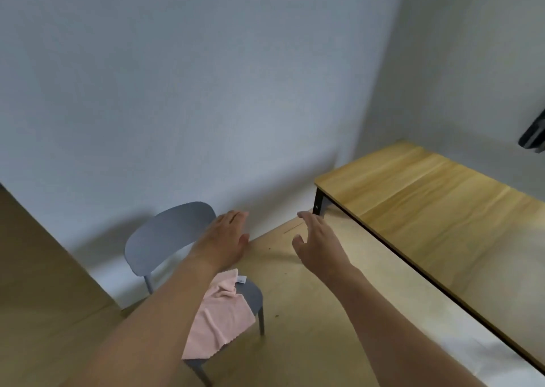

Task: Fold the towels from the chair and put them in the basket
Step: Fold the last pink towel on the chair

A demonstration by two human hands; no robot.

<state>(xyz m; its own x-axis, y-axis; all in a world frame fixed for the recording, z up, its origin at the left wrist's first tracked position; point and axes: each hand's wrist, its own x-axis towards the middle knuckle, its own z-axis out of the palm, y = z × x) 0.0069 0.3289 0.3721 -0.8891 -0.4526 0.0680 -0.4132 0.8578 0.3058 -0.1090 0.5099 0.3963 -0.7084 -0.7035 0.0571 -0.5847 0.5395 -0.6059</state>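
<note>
On the chair (165, 239) lies a towel (219, 313); above it, left hand (225, 243) and right hand (317, 245) hover, fingers loosely spread, holding nothing.

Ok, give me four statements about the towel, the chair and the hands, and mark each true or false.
1. A pink towel lies on the grey chair. True.
2. The left hand grips the towel. False: it is open and holds nothing.
3. The right hand is open and holds nothing. True.
4. A basket stands on the wooden table. False: no basket is in view.
</note>
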